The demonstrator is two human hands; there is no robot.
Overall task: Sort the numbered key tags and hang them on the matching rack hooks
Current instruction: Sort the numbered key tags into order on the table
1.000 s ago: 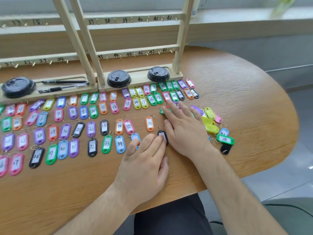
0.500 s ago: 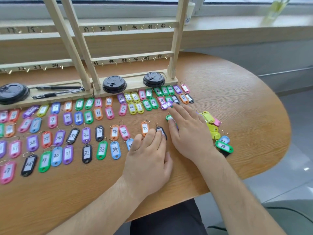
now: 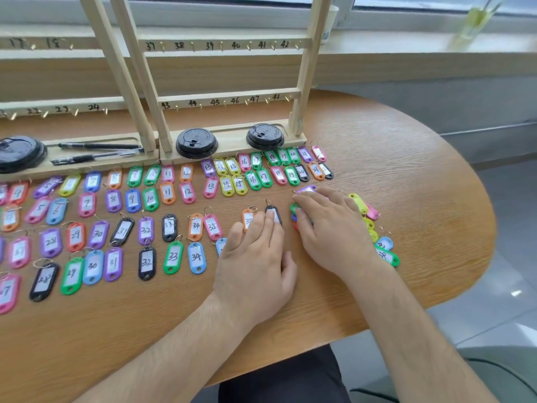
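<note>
Now both my hands lie flat and open on the desk [image 3: 406,175], near the middle of the frame; my left hand [image 3: 255,266] has straight fingers that press on a black tag [image 3: 273,211] and cover part of an orange tag [image 3: 247,218] just beside it; my right hand [image 3: 334,231] rests with loose fingers on a small heap of green, blue and red tags [image 3: 294,210], and its tips touch a purple tag [image 3: 306,188]; more loose tags [image 3: 383,251] lie at its right; the sorted key tags [image 3: 145,228] sit in rows across the left half; the wooden rack [image 3: 229,98] with numbered hooks stands at the top; black lids [image 3: 196,142] and pens [image 3: 98,146] rest on its base.
</note>
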